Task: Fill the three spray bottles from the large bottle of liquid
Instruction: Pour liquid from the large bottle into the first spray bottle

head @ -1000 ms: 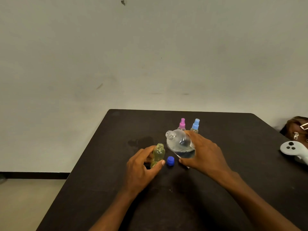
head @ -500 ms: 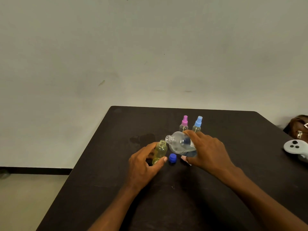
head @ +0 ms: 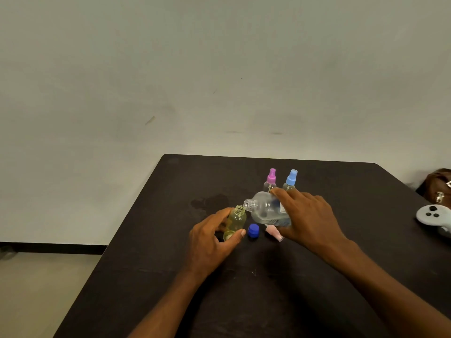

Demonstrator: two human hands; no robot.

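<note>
My left hand [head: 211,242] holds a small yellow-tinted spray bottle [head: 236,221] with its top off, standing on the black table [head: 268,289]. My right hand [head: 308,215] grips the large clear bottle [head: 267,211], uncapped and tilted down to the left, its mouth right at the yellow bottle's neck. Clear liquid lies in its lower side. A blue cap [head: 253,231] and a pink spray top [head: 274,232] lie on the table below it. Behind stand a bottle with a pink sprayer [head: 271,179] and one with a blue sprayer [head: 290,179].
A white game-style controller [head: 433,217] lies at the table's right edge, with a brown bag [head: 438,186] behind it. A damp dark patch [head: 210,202] marks the table behind the yellow bottle. The table's left edge drops to the floor.
The large bottle has tipped further down and moved left, bringing its mouth from above the yellow bottle to its neck. My left hand has stayed on the yellow bottle.
</note>
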